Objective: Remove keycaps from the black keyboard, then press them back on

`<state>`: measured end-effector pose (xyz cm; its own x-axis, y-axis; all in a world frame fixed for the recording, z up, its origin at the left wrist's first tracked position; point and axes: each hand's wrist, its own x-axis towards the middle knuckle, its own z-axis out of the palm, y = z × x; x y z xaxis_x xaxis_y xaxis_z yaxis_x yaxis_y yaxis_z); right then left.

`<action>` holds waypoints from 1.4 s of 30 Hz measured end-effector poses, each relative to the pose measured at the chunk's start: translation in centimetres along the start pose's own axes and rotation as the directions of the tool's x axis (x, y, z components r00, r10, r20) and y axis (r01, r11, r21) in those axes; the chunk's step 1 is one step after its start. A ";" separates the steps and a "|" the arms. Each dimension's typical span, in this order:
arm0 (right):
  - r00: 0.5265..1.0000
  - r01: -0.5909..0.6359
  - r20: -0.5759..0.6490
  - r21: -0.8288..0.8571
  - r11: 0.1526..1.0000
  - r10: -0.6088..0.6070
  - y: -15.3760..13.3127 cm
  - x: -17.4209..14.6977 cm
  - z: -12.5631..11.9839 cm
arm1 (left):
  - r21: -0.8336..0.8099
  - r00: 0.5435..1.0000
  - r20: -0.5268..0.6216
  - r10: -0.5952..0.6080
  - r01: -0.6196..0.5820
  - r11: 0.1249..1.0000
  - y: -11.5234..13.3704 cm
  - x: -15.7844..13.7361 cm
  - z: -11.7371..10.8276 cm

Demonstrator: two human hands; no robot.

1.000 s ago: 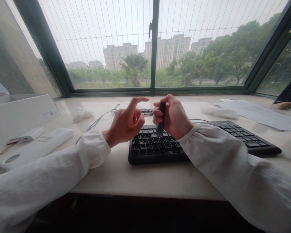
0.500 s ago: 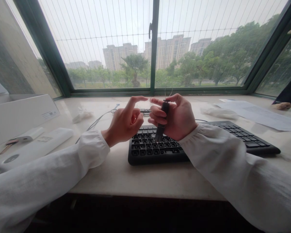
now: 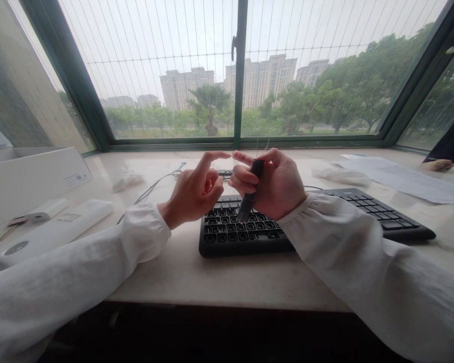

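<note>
Grasping a black tool (image 3: 250, 191) in the right hand (image 3: 282, 184), with fingers folded round the shaft and the index stretched leftward. With the left hand (image 3: 194, 191), curling most fingers inward and pointing the index close to the right one; cannot tell whether touching, nor whether gripping anything inside the curl. Holding the tool over the left half of the keyboard (image 3: 242, 247), between the front and back edges of the worktop (image 3: 212, 282). Slanting, not upright, along the long axis: aiming the lower end down at the open key sockets, slightly left and toward the front edge, and the upper end, topped by thin wires (image 3: 258, 146), toward the back edge, slightly right. Probably adjusting or readying the tool, not yet working the sockets. Likely calls next for a settled grip, a chosen working end and fingertips clear of the wires.
</note>
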<state>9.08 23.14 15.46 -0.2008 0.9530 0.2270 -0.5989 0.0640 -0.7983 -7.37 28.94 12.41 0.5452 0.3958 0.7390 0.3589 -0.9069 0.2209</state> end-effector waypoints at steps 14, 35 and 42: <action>0.979 0.197 0.039 0.031 0.980 -0.198 -0.2 -0.1 -0.4 | -0.092 0.979 0.202 -0.024 0.043 0.995 1.8 -0.2 0.5; 0.951 0.137 0.286 -0.737 0.662 0.122 -5.2 -1.0 -9.9 | -0.031 0.916 -0.276 0.290 -0.310 0.950 -0.4 0.0 0.1; 0.939 0.121 0.302 -0.737 0.665 0.164 -5.1 -0.8 -10.1 | -0.021 0.879 -0.289 0.380 -0.403 0.915 -0.3 0.1 -0.1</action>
<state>20.13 25.00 13.74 -0.5207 0.8162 0.2505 0.1494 0.3759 -0.9145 -7.45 29.21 12.48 0.3965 -0.0391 0.9172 0.0928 -0.9923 -0.0824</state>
